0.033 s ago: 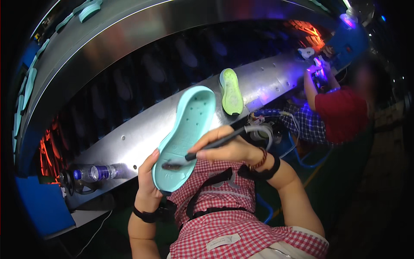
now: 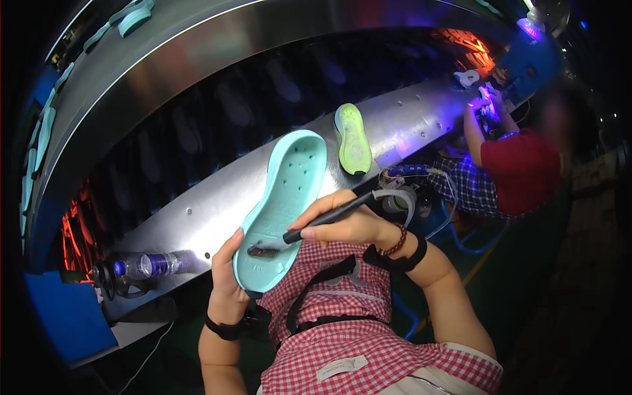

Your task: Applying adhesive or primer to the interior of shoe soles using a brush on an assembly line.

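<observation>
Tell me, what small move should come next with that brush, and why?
Probably a short stroke further along the sole: the right hand has the brush tip on a dark patch near the heel, the left hand steadies it, and the rest looks bare.

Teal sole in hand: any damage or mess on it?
Yes: a dark smear sits near the heel of the teal sole, just where the brush in the right hand touches. Left hand holds the heel. No tears visible.
</observation>
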`<state>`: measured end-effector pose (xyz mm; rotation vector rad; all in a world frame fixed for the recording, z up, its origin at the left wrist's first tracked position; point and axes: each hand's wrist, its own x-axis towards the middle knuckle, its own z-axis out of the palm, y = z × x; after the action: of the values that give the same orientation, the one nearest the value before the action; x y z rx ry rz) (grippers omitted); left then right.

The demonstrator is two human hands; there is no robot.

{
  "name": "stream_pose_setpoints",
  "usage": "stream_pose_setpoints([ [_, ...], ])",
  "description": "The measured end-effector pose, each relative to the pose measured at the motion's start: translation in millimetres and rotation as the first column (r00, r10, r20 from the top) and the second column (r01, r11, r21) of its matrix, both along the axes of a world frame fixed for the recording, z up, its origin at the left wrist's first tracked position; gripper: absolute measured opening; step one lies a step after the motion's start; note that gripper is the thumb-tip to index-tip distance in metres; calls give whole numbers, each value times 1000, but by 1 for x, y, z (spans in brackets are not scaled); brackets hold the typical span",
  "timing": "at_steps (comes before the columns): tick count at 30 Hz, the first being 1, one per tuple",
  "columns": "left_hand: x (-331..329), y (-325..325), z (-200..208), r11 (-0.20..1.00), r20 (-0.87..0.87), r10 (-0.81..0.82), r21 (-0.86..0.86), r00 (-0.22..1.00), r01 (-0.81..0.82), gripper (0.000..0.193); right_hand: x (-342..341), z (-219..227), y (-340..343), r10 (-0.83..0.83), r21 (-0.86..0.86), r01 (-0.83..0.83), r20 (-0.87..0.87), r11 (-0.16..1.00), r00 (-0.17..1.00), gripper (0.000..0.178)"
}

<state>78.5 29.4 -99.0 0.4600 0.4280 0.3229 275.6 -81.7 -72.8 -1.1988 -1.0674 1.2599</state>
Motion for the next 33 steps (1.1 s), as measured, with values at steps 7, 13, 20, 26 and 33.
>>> stream_pose_setpoints([
  [7,2,3,-12,999,41,9,39,999,-11,49,-7,-21,2,-90,59,93,-48,994,995,19],
  [13,4,6,-15,999,58,30,41,998,-32,50,-16,-32,0,-163,82,171,-100,982,982,18],
  [20,8,1,-17,995,55,94,13,994,-95,54,-20,-41,3,-248,125,272,-178,954,952,18],
  [26,1,2,-24,992,20,119,25,993,-120,53,-8,-44,7,-455,142,459,-66,877,888,18],
  [33,2,-6,-33,984,-66,180,12,981,-179,50,4,-64,35,-702,421,602,130,678,700,19],
])
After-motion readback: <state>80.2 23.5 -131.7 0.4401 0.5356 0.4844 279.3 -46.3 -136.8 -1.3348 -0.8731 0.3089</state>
